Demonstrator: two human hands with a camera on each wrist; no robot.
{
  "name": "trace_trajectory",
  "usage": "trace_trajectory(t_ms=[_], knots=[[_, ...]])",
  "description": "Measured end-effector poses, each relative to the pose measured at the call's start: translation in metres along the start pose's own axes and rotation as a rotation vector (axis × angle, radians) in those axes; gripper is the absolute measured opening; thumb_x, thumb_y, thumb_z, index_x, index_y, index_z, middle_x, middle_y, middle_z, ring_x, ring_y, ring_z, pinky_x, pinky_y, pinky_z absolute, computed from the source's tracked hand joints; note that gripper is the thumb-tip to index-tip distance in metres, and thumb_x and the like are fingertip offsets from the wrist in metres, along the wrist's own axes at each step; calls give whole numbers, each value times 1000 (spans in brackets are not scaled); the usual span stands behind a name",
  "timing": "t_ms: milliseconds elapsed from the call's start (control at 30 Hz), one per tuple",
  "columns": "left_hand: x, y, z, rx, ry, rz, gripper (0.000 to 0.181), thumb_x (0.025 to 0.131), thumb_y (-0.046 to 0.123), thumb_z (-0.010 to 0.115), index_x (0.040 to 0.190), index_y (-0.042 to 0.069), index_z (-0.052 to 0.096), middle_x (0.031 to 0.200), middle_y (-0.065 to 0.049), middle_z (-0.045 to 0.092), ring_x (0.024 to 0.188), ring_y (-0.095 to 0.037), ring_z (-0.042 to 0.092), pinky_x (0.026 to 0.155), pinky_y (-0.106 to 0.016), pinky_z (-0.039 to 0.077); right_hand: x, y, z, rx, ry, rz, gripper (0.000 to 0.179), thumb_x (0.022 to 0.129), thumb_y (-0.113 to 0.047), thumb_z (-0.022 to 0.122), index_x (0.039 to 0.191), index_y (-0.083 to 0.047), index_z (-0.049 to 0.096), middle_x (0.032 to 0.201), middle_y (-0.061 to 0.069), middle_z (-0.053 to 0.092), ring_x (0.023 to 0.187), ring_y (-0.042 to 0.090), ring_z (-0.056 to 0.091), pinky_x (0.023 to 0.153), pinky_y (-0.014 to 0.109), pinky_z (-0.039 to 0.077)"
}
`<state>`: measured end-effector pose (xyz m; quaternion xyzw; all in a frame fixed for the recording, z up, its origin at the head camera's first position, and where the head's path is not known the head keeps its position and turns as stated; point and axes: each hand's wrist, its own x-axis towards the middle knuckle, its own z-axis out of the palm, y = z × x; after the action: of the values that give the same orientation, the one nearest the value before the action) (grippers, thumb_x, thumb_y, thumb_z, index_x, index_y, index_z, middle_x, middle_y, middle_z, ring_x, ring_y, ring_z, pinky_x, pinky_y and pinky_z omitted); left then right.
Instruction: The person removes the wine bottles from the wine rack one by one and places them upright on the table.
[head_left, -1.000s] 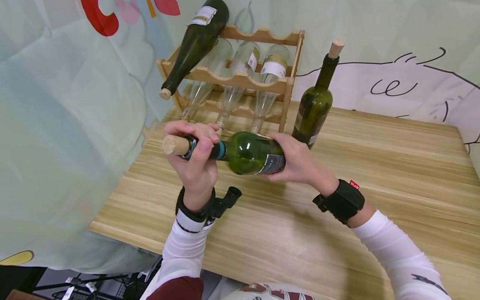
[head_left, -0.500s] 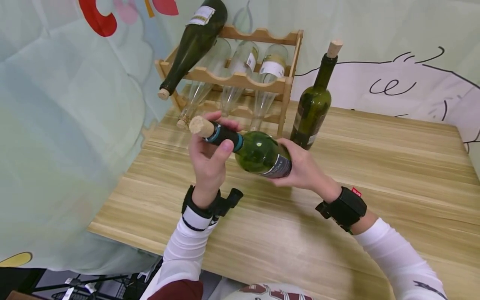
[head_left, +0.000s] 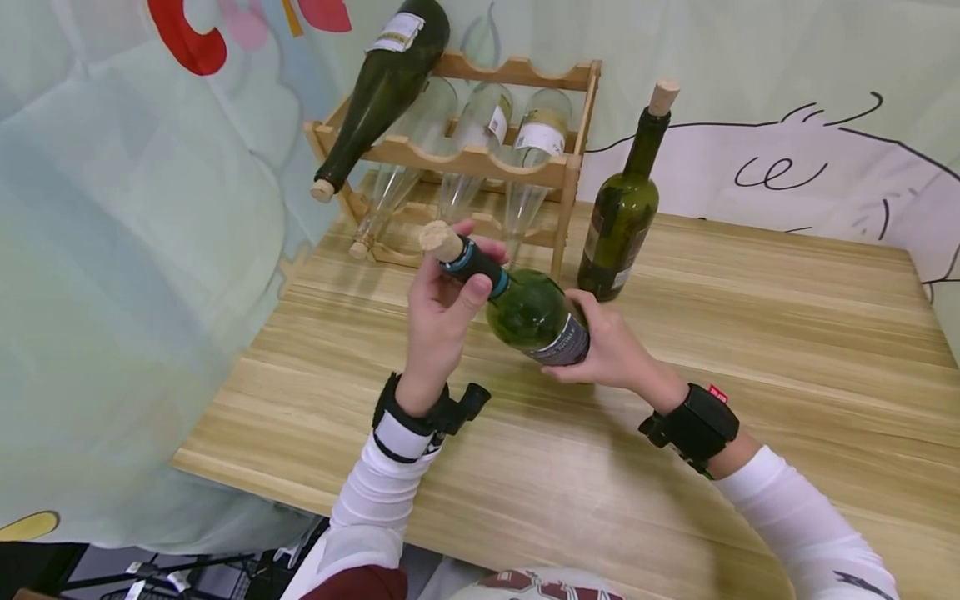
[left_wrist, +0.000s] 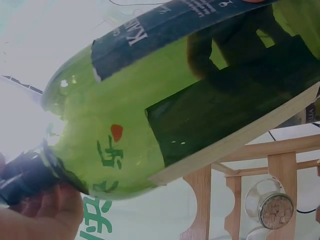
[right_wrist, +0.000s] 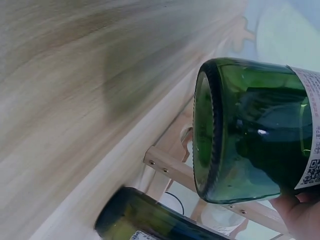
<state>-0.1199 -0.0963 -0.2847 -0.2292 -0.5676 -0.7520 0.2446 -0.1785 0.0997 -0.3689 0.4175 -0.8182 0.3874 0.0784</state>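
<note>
Above the table, a green wine bottle (head_left: pixel 531 310) with a dark label is held in both hands, tilted with its cork (head_left: pixel 440 242) toward the upper left. Thumb and fingers of my left hand (head_left: pixel 437 325) hold its dark neck from either side. My right hand (head_left: pixel 611 348) grips the body near the base. In the left wrist view the bottle (left_wrist: pixel 120 120) fills much of the picture, with part of the left hand (left_wrist: pixel 47 215) at its neck. The bottle's base (right_wrist: pixel 206 135) shows in the right wrist view, the right hand (right_wrist: pixel 300 215) partly visible beside it.
Behind the hands stands a wooden wine rack (head_left: pixel 566 171) with several clear bottles inside. A dark green corked bottle (head_left: pixel 382 92) lies on its top left, neck toward me. Another corked green bottle (head_left: pixel 621 221) stands upright right of the rack. Curtains (head_left: pixel 142 275) border the wooden table (head_left: pixel 787 333).
The bottle has shifted right, and its cork end has swung upward from nearly level. My left hand moved right with the neck, its fingers less tightly wrapped. My right hand stays on the base.
</note>
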Motion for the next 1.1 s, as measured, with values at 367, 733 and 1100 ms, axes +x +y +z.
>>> trace_trajectory(t_ms=[367,733,1100], knots=[[1,-8,6,31,-44,-44,75,76,38,62,120,-17,34,99,7,63,95,-19,60,88,-34,46,-4,2,0,32,-53,73,91,52,-28,83,123,-3,32,108,17,53,93,26,56,76,40,48],[0,-16,10,70,-60,-99,76,75,41,61,120,-15,36,99,8,61,97,-23,58,89,-32,45,-7,6,4,80,-123,140,93,54,-27,83,126,-5,29,109,16,55,95,26,57,78,40,47],[0,-26,16,106,-64,-147,75,75,46,60,121,-9,39,103,-24,55,101,-35,53,92,-34,43,-8,9,4,169,-133,179,98,55,-24,83,132,-9,23,114,15,54,100,25,55,84,41,44]])
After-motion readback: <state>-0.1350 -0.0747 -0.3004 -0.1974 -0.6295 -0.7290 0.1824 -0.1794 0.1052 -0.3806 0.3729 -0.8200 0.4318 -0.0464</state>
